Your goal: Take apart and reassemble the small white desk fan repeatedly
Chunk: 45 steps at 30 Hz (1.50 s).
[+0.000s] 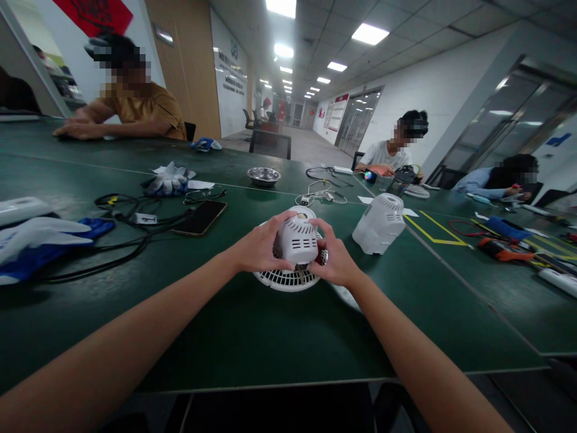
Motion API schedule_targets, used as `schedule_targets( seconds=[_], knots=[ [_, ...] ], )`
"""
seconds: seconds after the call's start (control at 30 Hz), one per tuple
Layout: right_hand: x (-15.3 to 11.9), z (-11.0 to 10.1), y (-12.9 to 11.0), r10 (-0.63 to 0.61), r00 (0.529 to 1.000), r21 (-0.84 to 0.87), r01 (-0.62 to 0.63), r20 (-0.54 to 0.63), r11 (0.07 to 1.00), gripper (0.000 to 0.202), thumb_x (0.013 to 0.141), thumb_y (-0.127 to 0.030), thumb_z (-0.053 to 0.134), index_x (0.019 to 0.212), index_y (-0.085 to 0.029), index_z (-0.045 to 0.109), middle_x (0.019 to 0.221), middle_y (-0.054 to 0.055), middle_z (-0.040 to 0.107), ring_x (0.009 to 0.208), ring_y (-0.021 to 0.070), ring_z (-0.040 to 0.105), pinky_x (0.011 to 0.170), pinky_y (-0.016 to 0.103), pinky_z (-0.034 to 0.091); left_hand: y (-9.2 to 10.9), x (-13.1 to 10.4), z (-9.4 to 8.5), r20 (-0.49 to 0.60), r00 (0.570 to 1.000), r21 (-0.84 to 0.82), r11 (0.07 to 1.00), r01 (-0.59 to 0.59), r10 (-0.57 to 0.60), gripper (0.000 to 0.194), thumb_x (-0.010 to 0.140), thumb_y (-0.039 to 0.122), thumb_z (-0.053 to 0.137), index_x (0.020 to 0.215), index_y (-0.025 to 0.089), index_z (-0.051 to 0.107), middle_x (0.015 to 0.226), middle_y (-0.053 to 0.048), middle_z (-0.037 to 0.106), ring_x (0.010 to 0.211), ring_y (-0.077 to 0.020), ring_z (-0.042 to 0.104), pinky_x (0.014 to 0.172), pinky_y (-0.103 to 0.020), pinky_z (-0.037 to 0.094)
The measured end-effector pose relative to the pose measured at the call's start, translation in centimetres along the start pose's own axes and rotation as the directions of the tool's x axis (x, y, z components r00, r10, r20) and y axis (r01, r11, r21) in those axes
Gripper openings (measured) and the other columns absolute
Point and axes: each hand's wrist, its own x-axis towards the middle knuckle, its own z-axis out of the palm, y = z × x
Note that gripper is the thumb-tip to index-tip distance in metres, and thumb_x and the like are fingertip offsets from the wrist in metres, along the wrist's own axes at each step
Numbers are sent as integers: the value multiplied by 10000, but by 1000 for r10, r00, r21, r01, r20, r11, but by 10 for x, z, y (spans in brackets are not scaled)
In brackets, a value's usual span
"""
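Note:
Between my two hands is a white fan motor housing [301,240] with rows of vent slots. My left hand [264,243] grips its left side, fingers over the top and thumb low. Around its right side curls my right hand [336,255]. Directly beneath lies a round white fan grille [288,281], face down on the green table, partly covered by the housing and my hands. A white plastic piece [347,296] shows in part under my right wrist. To the right stands a white vented plastic housing [381,224], apart from my hands.
A metal bowl [264,175] and a white cable [322,192] lie beyond the grille. Leftward are a phone [201,218], black cables [135,240] and work gloves [45,240]. On the right are yellow tape marks [435,231] and an orange tool [505,249]. Several people sit around the table.

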Motion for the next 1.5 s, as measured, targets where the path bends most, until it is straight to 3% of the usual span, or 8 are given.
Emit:
schedule_targets(
  seconds=[0.27, 0.47, 0.7, 1.07, 1.2, 1.33, 1.4, 1.5],
  knots=[
    [-3, 5, 3, -52, 998, 5, 52, -37, 999, 915, 805, -385, 716, 1536, -300, 171, 1069, 63, 717, 738, 228, 695, 693, 408, 587, -5, 1, -2, 43, 999, 10, 1000, -29, 28, 1346, 584, 630, 855, 1584, 253, 37, 1570, -237, 335, 1338, -490, 467, 1082, -669, 392],
    [1, 13, 7, -3, 993, -44, -2, -117, 999, 1001, 746, -549, 803, 1523, -314, 216, 1005, 61, 717, 706, 244, 688, 671, 439, 589, -2, 1, -1, 16, 1000, 27, 1000, -13, 12, 1336, 571, 611, 860, 1586, 242, 74, 1544, -229, 381, 1324, -476, 493, 1062, -639, 425],
    [0, 11, 8, -20, 993, -50, 14, -114, 999, 990, 768, -532, 792, 1537, -333, 201, 1015, 63, 713, 714, 251, 690, 662, 442, 584, 5, 2, -1, -1, 999, 75, 996, 51, -51, 1229, 595, 620, 843, 1542, 224, 167, 1448, -215, 494, 1192, -429, 608, 986, -592, 497],
    [0, 5, 12, -40, 992, -84, 30, -123, 996, 1017, 773, -517, 784, 1575, -306, 196, 996, 62, 714, 772, 272, 689, 756, 471, 563, 3, 0, 3, -43, 998, 127, 991, 52, -47, 1220, 618, 670, 812, 1565, 254, 165, 1474, -200, 469, 1202, -427, 591, 970, -589, 496],
    [-2, -10, 25, -56, 983, -124, 35, -172, 992, 1010, 769, -500, 777, 1579, -301, 208, 964, 47, 699, 829, 275, 678, 848, 499, 546, -8, -1, 4, -104, 991, 103, 990, 91, -81, 952, 816, 585, 688, 1575, 254, 219, 1395, -171, 558, 1150, -356, 626, 988, -543, 484],
    [-4, -21, 43, -41, 973, -138, 9, -228, 990, 880, 824, -423, 704, 1568, -307, 248, 1043, 57, 700, 926, 266, 672, 908, 498, 520, -31, -2, 4, -273, 934, 25, 969, 247, -231, 632, 941, 496, 524, 1487, 194, 424, 1277, -129, 648, 1146, -291, 620, 1001, -458, 477],
    [-5, -22, 48, -25, 970, -108, -1, -241, 994, 836, 849, -403, 663, 1568, -312, 246, 1116, 75, 693, 977, 272, 666, 902, 499, 521, -44, -3, 3, -376, 863, -17, 934, 357, -337, 477, 978, 482, 422, 1279, 163, 610, 1236, -122, 672, 1099, -267, 639, 966, -404, 487],
    [-4, -16, 46, -20, 974, -43, 11, -224, 999, 855, 859, -447, 661, 1575, -332, 208, 1231, 98, 664, 1096, 303, 639, 919, 514, 525, -59, -5, 2, -356, 769, -68, 835, 545, -531, 464, 979, 499, 391, 1141, 165, 668, 1120, -105, 726, 1009, -259, 672, 906, -370, 486]
  ],
)
